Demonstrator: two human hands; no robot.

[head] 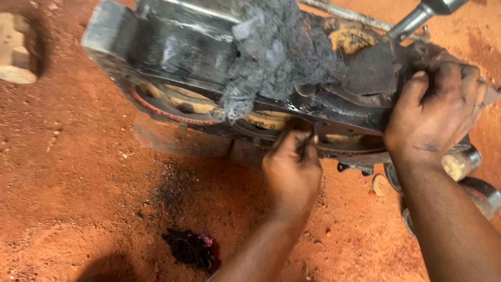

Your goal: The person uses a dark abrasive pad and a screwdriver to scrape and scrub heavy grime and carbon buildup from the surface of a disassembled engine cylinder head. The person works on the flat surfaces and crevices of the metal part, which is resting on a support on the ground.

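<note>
A black, greasy metal engine casing [172, 47] lies on red dirt, with yellowed parts and a red seal ring [167, 112] showing along its lower edge. A grey, dirty rag [276, 52] is draped over its top. My left hand [292, 167] reaches up to the casing's underside, fingers pinched on a small thin dark piece [309, 140] there; what that piece is cannot be made out. My right hand [436, 117], smeared with grease, grips the right end of the casing.
A shiny metal rod [417, 18] sticks out at the top right. Metal cylinders [472, 175] lie on the dirt under my right wrist. A dark rag [190, 248] lies on the ground near me, and a pale block [15, 47] sits at the far left.
</note>
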